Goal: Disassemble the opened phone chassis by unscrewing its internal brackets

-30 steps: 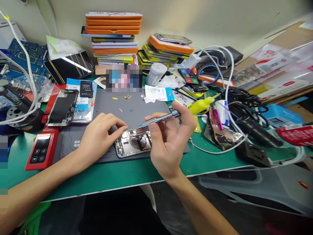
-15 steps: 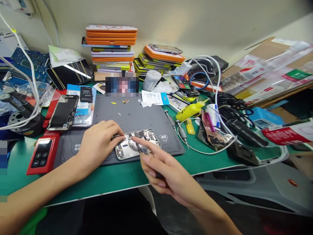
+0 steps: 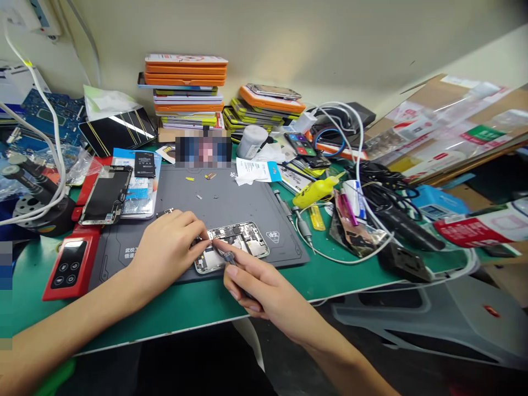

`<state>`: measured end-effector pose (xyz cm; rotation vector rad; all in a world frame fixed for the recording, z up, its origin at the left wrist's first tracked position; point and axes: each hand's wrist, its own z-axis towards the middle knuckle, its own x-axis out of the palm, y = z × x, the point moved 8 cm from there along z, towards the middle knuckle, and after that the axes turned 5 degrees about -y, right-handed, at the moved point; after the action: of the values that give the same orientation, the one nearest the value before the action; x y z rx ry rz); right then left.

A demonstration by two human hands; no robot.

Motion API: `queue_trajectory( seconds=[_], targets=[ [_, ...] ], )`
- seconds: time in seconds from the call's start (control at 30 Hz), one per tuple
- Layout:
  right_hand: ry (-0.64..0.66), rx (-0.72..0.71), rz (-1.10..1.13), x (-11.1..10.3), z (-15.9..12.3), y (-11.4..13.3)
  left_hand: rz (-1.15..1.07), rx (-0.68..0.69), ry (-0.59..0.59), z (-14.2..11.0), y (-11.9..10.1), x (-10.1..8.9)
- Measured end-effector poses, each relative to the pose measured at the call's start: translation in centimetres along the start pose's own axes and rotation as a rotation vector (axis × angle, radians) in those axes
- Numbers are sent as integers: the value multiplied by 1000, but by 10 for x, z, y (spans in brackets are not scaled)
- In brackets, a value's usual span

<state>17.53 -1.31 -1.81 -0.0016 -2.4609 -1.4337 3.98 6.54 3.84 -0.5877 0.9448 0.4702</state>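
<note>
An opened phone (image 3: 256, 242) lies on the dark grey work mat (image 3: 181, 190), its inner boards and metal parts bare. My left hand (image 3: 167, 242) rests over the phone's left end, thumb and forefinger pinched together there; what they hold is hidden. My right hand (image 3: 256, 278) grips slim dark tweezers (image 3: 228, 257), forefinger stretched forward. The tweezers' tip meets the phone's left part, close to my left fingertips. A small dark part (image 3: 165, 213) shows just behind my left knuckles.
To the left lie a detached screen (image 3: 106, 192), a black battery (image 3: 144, 164) and a red device (image 3: 70, 267). Small bits (image 3: 210, 176) are scattered on the mat. Stacked orange cases (image 3: 185, 71) stand behind; a yellow bottle (image 3: 317, 191) and cables (image 3: 388, 198) crowd the right.
My right hand and the tweezers have moved left across the phone, closer to my left fingertips. More of the phone's right half shows. The view has shifted slightly.
</note>
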Motion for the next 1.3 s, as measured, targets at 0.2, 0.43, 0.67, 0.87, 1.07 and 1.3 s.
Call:
queue_trajectory(
  seconds=[0.2, 0.43, 0.67, 0.87, 1.07, 1.3],
  targets=[
    [-3, 23, 113, -4, 1, 2, 139, 88, -17, -3, -11, 0],
    [5, 29, 254, -8, 3, 6, 153, 105, -39, -2, -14, 1],
    [-57, 0, 322, -13, 6, 7, 101, 82, -13, -1, -10, 0],
    [-36, -4, 183, -7, 0, 3, 93, 57, 7, -2, -9, 0],
    [-24, -18, 83, -2, -2, 1, 100, 54, 15, -2, -10, 1],
    [-22, -7, 58, 2, 1, 0, 116, 61, 11, -2, -11, 1]
  ],
)
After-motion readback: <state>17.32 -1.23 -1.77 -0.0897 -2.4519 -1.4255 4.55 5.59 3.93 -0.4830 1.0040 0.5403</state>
